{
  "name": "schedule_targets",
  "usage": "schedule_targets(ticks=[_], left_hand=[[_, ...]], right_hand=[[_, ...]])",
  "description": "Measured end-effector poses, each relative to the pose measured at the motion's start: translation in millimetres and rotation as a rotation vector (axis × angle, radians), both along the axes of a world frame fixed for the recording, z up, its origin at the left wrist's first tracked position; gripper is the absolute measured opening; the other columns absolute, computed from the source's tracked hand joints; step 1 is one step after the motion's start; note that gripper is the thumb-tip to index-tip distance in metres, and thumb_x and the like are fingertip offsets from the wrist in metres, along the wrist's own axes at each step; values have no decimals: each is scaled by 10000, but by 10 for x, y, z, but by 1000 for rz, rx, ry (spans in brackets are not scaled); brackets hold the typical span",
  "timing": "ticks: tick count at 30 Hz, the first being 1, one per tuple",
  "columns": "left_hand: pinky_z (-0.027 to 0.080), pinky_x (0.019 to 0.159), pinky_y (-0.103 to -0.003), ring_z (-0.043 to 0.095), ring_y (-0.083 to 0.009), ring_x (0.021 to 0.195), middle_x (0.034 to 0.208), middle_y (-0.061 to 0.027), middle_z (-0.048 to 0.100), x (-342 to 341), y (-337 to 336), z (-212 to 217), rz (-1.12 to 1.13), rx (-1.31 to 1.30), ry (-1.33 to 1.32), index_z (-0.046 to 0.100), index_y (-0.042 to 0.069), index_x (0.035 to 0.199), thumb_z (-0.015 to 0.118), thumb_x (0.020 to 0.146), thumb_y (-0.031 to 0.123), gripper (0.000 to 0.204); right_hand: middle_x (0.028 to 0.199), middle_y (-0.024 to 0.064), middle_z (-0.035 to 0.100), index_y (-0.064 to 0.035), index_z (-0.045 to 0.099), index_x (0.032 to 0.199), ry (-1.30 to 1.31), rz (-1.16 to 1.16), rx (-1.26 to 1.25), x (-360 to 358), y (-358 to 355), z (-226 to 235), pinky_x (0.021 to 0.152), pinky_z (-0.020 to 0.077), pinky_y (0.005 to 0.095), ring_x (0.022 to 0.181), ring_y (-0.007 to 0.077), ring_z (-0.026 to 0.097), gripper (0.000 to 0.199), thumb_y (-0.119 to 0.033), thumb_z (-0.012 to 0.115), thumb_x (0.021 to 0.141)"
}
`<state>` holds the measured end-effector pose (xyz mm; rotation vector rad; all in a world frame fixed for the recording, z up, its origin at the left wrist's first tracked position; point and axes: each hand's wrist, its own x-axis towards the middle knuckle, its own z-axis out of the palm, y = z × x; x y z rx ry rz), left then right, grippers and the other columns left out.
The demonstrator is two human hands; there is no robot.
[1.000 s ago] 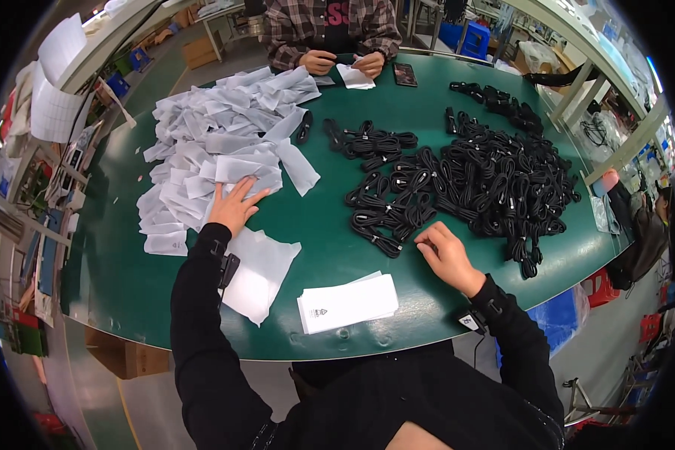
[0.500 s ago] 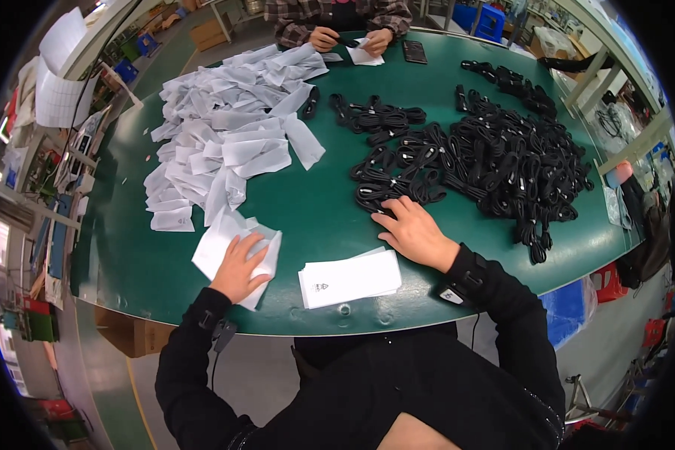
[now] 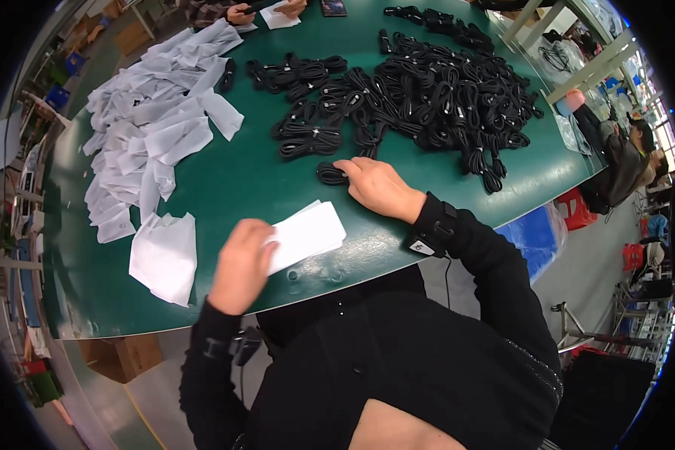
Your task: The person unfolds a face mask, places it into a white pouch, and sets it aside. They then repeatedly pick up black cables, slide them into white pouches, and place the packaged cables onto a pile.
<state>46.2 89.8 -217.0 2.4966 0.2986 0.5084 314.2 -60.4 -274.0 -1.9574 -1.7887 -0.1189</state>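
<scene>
Head-worn fisheye, steeply down, close

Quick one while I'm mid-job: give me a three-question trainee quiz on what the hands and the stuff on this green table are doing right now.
1. True or false: the right hand rests on a coiled black cable at the near edge of the cable pile.
2. What does the left hand touch? A) a stack of white bags B) a phone C) a black cable
3. Fill in: the loose white bags lie on the person's ____ side of the green table.

Key: 1 true; 2 A; 3 left.
</scene>
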Motion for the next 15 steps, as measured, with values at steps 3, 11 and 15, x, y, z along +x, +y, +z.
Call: schedule_targets(ticks=[3, 11, 15], left_hand=[[525, 747, -409, 624, -348, 857, 972, -152, 585, 378, -307, -190, -62, -149, -38, 630, -9, 979, 715, 792, 21, 207], [508, 682, -413, 618, -342, 792, 907, -144, 564, 601, -480, -568, 10, -26, -17, 609, -2, 904, 712, 807, 23, 144], [503, 650, -387, 620, -308, 734, 880, -137, 576, 595, -477, -624, 85, -123, -26, 598, -4, 885, 694, 819, 4, 117]], right_hand=[[973, 147, 628, -17, 577, 1188, 119, -6, -11, -58, -96, 35, 724, 527, 426, 847, 349, 630, 380, -78, 680, 827], [972, 124, 639, -21, 577, 1237, 203, -19, 81, -184, -402, 121, 741, 530, 420, 868, 321, 626, 467, -22, 688, 784], [1000, 112, 640, -59, 581, 1278, 215, -24, 142, -307, -464, 129, 747, 513, 408, 860, 315, 618, 469, -45, 681, 821]])
